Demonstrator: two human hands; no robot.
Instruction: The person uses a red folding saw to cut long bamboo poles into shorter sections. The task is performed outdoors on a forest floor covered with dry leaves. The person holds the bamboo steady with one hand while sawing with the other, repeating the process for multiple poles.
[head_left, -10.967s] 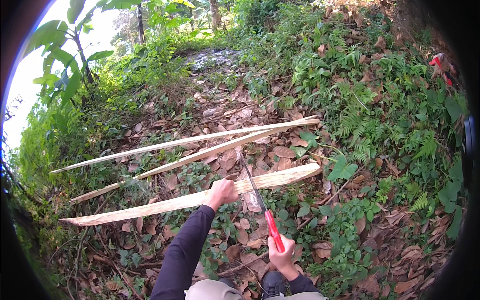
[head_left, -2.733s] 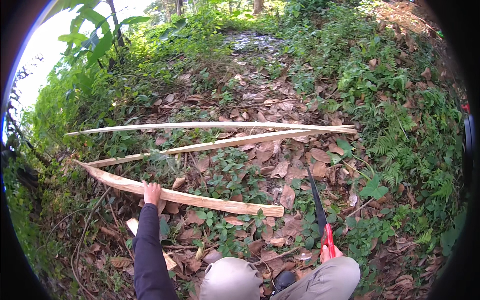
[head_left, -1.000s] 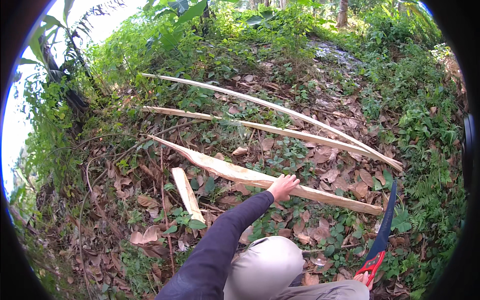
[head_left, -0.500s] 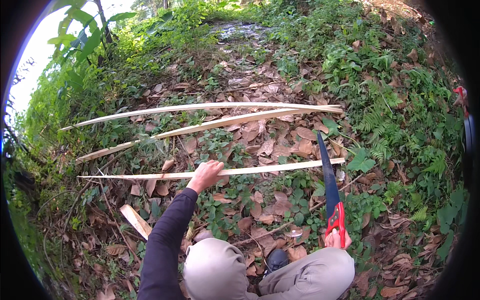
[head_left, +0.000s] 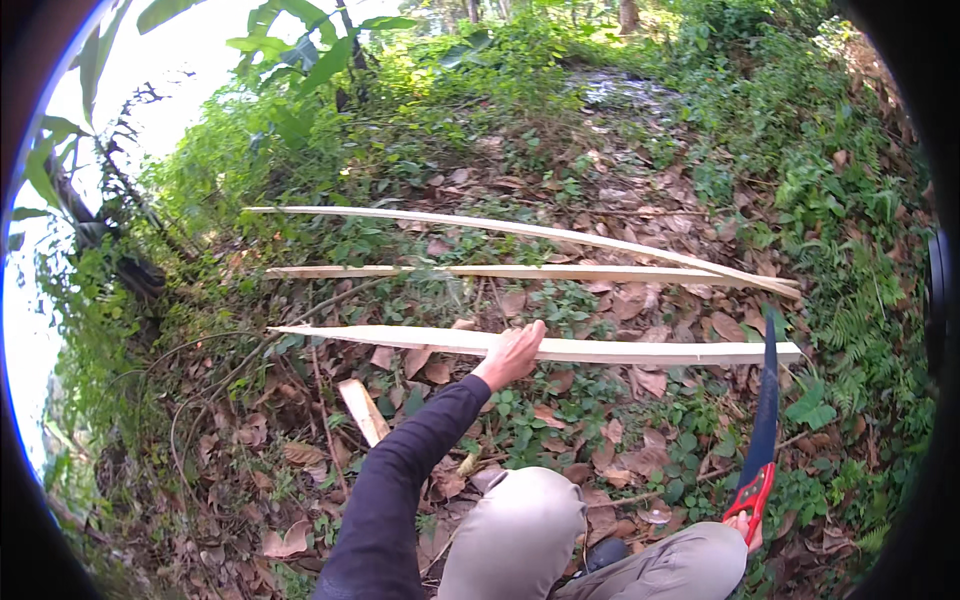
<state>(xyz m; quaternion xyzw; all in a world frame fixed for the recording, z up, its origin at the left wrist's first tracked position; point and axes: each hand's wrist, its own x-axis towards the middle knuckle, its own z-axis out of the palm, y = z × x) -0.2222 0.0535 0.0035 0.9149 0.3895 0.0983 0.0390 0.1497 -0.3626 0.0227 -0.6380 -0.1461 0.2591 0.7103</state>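
My left hand (head_left: 512,355) rests on the nearest long pale split wood strip (head_left: 640,350), gripping its near edge about midway along; the strip lies flat across the leafy ground. My right hand (head_left: 745,525), mostly hidden behind my knee at the lower right, holds the red handle of a pruning saw (head_left: 763,420) whose dark blade points up toward the strip's right end. Two more long pale strips (head_left: 500,272) (head_left: 520,230) lie farther off, converging at the right.
A short pale offcut (head_left: 363,411) lies on the leaves left of my arm. My bent knees (head_left: 520,530) fill the lower middle. Ferns, low weeds and dry leaves cover the slope; bushes and a dark trunk (head_left: 120,260) stand at the left.
My left hand has kept hold of the near strip, which has turned to show its broad face again. The saw stays upright in my right hand. My view has swung slightly left.
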